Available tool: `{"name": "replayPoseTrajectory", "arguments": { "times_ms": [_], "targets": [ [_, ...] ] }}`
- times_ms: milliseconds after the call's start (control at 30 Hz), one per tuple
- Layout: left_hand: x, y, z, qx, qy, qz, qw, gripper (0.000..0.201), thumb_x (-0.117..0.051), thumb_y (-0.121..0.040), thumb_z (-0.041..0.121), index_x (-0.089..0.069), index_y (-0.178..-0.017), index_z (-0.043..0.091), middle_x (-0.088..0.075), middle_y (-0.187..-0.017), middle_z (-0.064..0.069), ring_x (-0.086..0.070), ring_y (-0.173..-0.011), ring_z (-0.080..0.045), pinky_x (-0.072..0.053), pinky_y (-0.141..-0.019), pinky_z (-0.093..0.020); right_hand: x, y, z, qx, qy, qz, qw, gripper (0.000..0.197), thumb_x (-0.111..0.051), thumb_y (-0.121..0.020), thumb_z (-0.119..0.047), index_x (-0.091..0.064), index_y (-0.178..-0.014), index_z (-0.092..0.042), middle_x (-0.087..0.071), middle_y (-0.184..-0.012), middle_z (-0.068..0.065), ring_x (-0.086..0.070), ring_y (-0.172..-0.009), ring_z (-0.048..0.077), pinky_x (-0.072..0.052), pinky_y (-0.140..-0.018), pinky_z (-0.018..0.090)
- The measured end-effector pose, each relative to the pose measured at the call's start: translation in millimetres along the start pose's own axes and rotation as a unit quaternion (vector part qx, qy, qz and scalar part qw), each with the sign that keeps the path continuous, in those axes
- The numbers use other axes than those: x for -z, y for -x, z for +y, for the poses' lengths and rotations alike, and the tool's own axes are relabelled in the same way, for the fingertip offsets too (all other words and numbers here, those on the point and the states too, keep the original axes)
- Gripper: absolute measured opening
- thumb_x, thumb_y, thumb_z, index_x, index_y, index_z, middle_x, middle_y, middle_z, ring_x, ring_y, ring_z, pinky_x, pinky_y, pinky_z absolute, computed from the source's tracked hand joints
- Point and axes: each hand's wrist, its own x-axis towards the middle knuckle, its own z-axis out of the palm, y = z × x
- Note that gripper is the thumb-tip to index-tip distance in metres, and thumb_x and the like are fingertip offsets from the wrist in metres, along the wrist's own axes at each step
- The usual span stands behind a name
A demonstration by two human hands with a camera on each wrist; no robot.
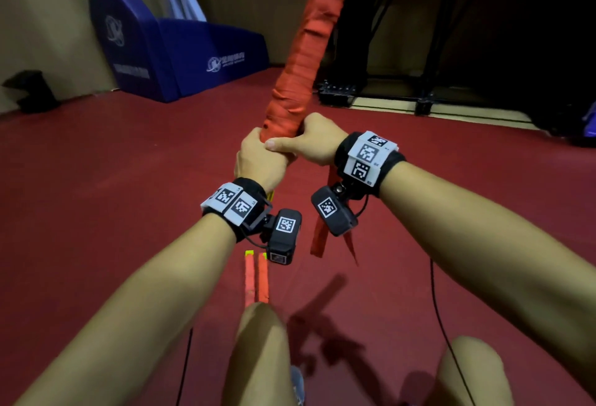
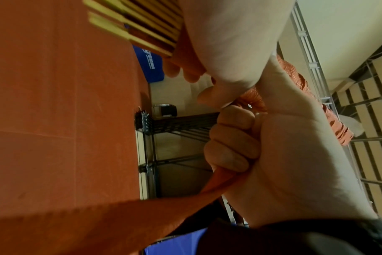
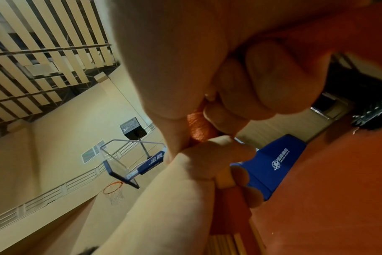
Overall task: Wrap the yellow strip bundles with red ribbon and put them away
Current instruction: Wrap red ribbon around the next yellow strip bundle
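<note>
Over the red gym floor (image 1: pixel 96 180), our bundle (image 1: pixel 300 60) rises up and away from us. Our left hand (image 1: pixel 258 160) clasps it low, and our right hand (image 1: pixel 312 141), touching just above, clenches the hanging ribbon (image 1: pixel 317 238).

Woven matt red ribbon (image 1: pixel 301 60), matt red floor (image 1: pixel 96 180), glossy blue padding (image 1: pixel 180 51)

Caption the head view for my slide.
Left hand and right hand grip a ribbon-wrapped bundle; two more bundles lie on the floor.
</note>
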Motion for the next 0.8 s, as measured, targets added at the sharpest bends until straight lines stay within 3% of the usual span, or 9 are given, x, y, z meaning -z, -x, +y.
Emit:
{"name": "replayPoseTrajectory", "arguments": {
  "times_ms": [167,267,300,500,633,700,800],
  "targets": [
    [-43,14,38,-0.036,0.016,-0.055,0.998,0.033,-0.074,-0.061,0.042,-0.062,-0.088,0.026,-0.072,-0.081,0.003,-0.070,-0.075,-0.024,-0.060,-0.073,-0.044,46,27,26,-0.023,0.002,0.055,0.998,0.053,-0.080,-0.068,-0.069,-0.075,-0.095,-0.023,-0.075,-0.085,-0.003,-0.071,-0.083,0.014,-0.058,-0.085,0.037],
    [-66,24,58,-0.054,0.023,-0.090,0.994,0.037,-0.075,-0.056,0.040,-0.062,-0.087,0.025,-0.073,-0.082,0.000,-0.071,-0.077,-0.026,-0.061,-0.073,-0.046,68,39,50,-0.022,-0.012,0.101,0.995,0.092,-0.070,-0.046,-0.093,-0.076,-0.099,-0.019,-0.078,-0.090,-0.001,-0.074,-0.087,0.017,-0.059,-0.086,0.042],
    [-74,28,64,-0.060,0.027,-0.102,0.993,0.038,-0.076,-0.055,0.039,-0.063,-0.087,0.024,-0.073,-0.083,0.000,-0.071,-0.078,-0.027,-0.061,-0.073,-0.046,75,45,58,-0.027,-0.014,0.111,0.993,0.096,-0.069,-0.043,-0.094,-0.076,-0.099,-0.017,-0.078,-0.091,0.000,-0.074,-0.087,0.018,-0.059,-0.086,0.044],
    [-118,50,88,-0.101,0.052,-0.152,0.982,0.029,-0.084,-0.065,0.030,-0.063,-0.085,0.026,-0.073,-0.082,0.002,-0.070,-0.075,-0.020,-0.059,-0.070,-0.037,113,89,76,-0.069,-0.027,0.140,0.987,0.087,-0.070,-0.045,-0.080,-0.076,-0.097,-0.009,-0.078,-0.088,0.004,-0.075,-0.085,0.021,-0.059,-0.086,0.046],
    [-139,66,102,-0.115,0.059,-0.169,0.977,0.028,-0.084,-0.071,0.025,-0.057,-0.079,0.030,-0.069,-0.079,0.007,-0.065,-0.072,-0.017,-0.047,-0.064,-0.027,132,114,79,-0.114,-0.034,0.151,0.981,0.083,-0.072,-0.044,-0.081,-0.077,-0.098,-0.018,-0.078,-0.091,-0.002,-0.074,-0.087,0.015,-0.060,-0.088,0.041],
    [-146,71,108,-0.121,0.061,-0.172,0.976,0.028,-0.084,-0.069,0.025,-0.061,-0.083,0.030,-0.070,-0.082,0.007,-0.068,-0.077,-0.018,-0.048,-0.065,-0.026,139,125,78,-0.125,-0.057,0.169,0.976,0.072,-0.074,-0.050,-0.078,-0.077,-0.094,-0.021,-0.078,-0.089,-0.005,-0.073,-0.085,0.013,-0.060,-0.082,0.033],
    [-150,77,115,-0.123,0.070,-0.194,0.971,0.038,-0.087,-0.066,0.025,-0.064,-0.097,0.027,-0.073,-0.091,0.004,-0.071,-0.085,-0.019,-0.056,-0.073,-0.032,149,136,77,-0.124,-0.076,0.195,0.970,0.051,-0.080,-0.069,-0.064,-0.075,-0.086,-0.016,-0.075,-0.080,-0.003,-0.070,-0.071,0.011,-0.052,-0.064,0.024]
  ]
}}
